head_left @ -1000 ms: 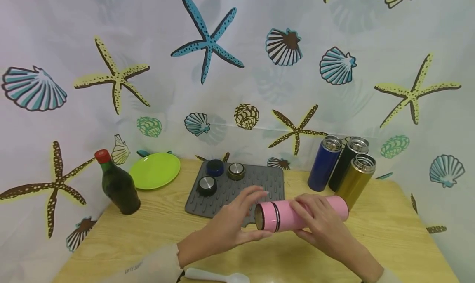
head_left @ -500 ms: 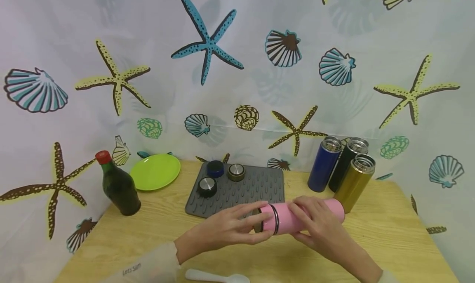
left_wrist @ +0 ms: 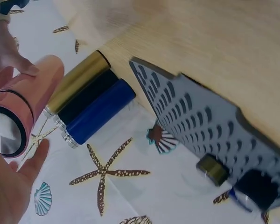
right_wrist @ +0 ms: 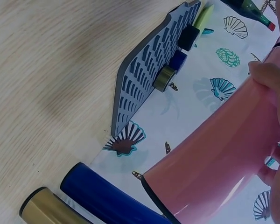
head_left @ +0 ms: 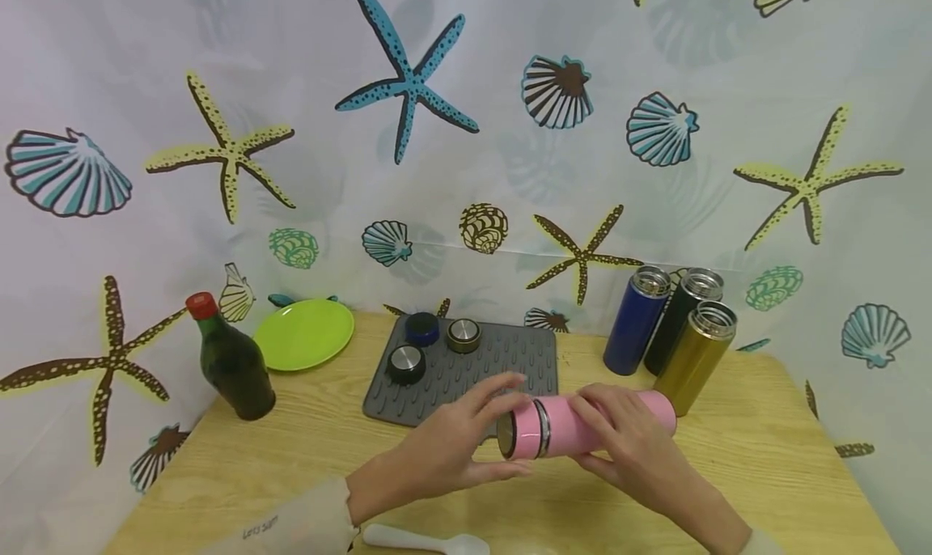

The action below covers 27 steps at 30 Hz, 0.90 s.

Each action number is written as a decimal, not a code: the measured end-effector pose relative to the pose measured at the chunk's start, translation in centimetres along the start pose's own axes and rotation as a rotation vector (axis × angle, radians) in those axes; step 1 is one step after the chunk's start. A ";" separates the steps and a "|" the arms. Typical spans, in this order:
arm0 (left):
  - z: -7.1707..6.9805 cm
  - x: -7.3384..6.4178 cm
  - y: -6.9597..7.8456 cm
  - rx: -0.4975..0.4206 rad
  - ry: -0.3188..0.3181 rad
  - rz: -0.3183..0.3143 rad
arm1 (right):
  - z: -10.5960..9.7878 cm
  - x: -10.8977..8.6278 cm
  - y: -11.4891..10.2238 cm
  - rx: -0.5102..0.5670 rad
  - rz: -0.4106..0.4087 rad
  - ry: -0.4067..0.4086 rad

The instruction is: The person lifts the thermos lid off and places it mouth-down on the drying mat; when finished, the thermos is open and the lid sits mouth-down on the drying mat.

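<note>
A pink thermos flask [head_left: 582, 425], its cap [head_left: 524, 432] on, lies nearly level above the table with the cap end to the left. My right hand [head_left: 633, 434] grips its body, thumb below and fingers over the top. Around the cap end is my left hand [head_left: 444, 450], its fingers spread above the cap and its thumb stretched out below. The left wrist view shows the cap's silver end [left_wrist: 9, 130] with a left finger [left_wrist: 35, 161] standing off from it. In the right wrist view, the flask's base points toward the lower left.
Uncapped blue [head_left: 636, 320], black [head_left: 684, 320] and gold [head_left: 695, 361] flasks stand at right. A grey drying mat [head_left: 510, 361] bears black [head_left: 406, 365], blue [head_left: 422, 328] and gold [head_left: 463, 336] caps. A red-capped bottle [head_left: 236, 369], green plate [head_left: 304, 334] and white spoon [head_left: 429, 543] are at left and front.
Half a second ago my left fingers were closed round the cap; now they are spread off it, as they were a second ago. My right hand keeps its grip on the thermos flask.
</note>
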<state>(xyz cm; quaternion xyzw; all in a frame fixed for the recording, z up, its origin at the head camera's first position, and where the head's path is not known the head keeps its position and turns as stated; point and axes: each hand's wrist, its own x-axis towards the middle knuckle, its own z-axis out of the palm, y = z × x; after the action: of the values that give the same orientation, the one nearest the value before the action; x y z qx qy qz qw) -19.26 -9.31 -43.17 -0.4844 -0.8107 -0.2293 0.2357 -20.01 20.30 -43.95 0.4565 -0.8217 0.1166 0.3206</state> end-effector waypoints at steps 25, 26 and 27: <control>-0.3 0.7 1.2 -0.399 0.040 -0.436 | 1.2 0.2 0.3 0.022 0.058 0.064; -0.4 0.8 1.2 -0.392 0.032 -0.441 | 1.4 0.2 0.3 0.022 0.059 0.068; -0.4 0.8 1.2 -0.390 0.027 -0.444 | 1.5 0.2 0.3 0.021 0.061 0.071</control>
<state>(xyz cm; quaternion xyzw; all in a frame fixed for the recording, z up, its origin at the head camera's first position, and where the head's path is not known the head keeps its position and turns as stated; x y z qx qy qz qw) -18.46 -8.52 -42.24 -0.3284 -0.8343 -0.4330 0.0928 -21.01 19.60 -44.93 0.4301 -0.8221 0.1512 0.3409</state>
